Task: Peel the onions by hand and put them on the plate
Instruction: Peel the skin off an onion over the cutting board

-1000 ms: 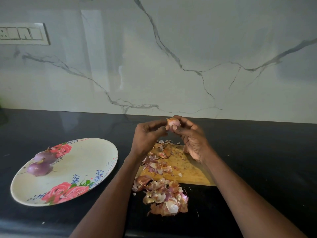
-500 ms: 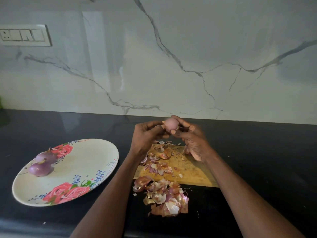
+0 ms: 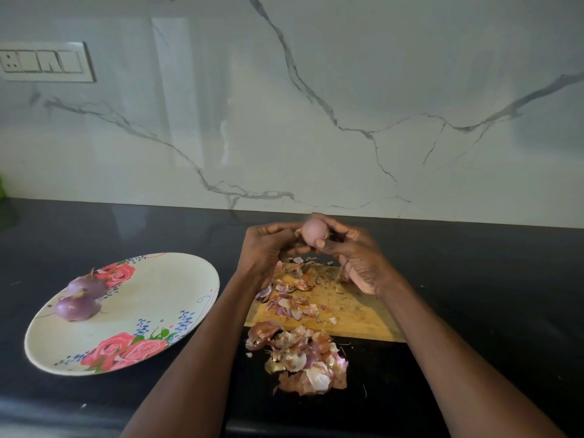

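I hold one onion (image 3: 313, 232) up between both hands, above the far edge of the board (image 3: 354, 314). My right hand (image 3: 355, 252) grips it from the right, fingers curled over the top and thumb pressed on its near side. My left hand (image 3: 268, 248) is at its left side, fingers curled in, fingertips touching it; how firmly they pinch I cannot tell. The onion shows smooth pale pink, with a scrap of brown skin at its right, by my right fingers.

Below my hands the wooden board lies on the dark surface (image 3: 474, 279), strewn with small bits of peel (image 3: 292, 298) on its left half. Just in front of the board, touching its near edge, sits a heap of skins (image 3: 303, 361), brown, white and purple, on the surface between my forearms.

To the left, well apart from the board, is the plate (image 3: 164, 289), oval, pale, painted with red roses and blue sprigs. Two peeled onions (image 3: 80, 298) lie on its far left part, purple, touching or almost touching each other, one behind the other.

Behind the surface rises a white marble wall (image 3: 316, 105) with grey veins, and a switch panel (image 3: 44, 62) is set in it at upper left.
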The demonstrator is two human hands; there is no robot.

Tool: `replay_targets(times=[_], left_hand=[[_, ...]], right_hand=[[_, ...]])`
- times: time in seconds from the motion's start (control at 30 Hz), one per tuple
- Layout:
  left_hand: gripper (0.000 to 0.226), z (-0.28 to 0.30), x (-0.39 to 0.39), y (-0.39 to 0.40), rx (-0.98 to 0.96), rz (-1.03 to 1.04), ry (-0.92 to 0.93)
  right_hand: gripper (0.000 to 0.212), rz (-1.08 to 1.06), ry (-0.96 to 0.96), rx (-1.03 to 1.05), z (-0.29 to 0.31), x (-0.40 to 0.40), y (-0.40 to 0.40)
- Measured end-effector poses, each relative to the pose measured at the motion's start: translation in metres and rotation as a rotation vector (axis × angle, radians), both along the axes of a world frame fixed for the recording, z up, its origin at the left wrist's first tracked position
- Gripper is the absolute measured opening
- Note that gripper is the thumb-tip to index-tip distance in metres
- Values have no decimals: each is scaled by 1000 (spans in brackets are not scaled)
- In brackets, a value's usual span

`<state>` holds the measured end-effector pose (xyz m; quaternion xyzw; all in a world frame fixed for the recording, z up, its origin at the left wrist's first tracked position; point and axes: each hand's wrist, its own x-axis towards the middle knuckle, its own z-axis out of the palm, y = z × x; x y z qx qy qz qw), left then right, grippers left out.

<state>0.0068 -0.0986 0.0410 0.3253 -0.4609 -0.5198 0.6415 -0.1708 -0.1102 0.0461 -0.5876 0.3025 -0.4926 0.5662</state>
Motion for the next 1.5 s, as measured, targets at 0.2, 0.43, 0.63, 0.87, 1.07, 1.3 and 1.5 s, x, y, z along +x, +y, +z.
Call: replay_targets(times=[0.2, 0.43, 0.63, 0.87, 1.07, 1.3, 1.5], left_hand=[[17, 5, -2, 5, 23, -64, -29], [13, 3, -2, 0, 57, -17, 8], [21, 4, -4, 2, 81, -116, 23], [40, 1, -2, -2, 38, -177, 168], [35, -1, -7, -2, -105, -52, 34], [16, -4, -4, -4, -254, 118, -143], [23, -7, -4, -4, -292, 123, -224]], right_hand=[[60, -25, 11, -3, 1, -2, -1], [56, -101, 44, -68, -1, -1, -3], [47, -219, 86, -190, -4, 5, -1], [49, -243, 49, -168, -5, 8, -4], [58, -182, 34, -107, -6, 10, -4], [36, -144, -81, -28, -5, 8, -5], [40, -96, -62, 1, -2, 9, -1]])
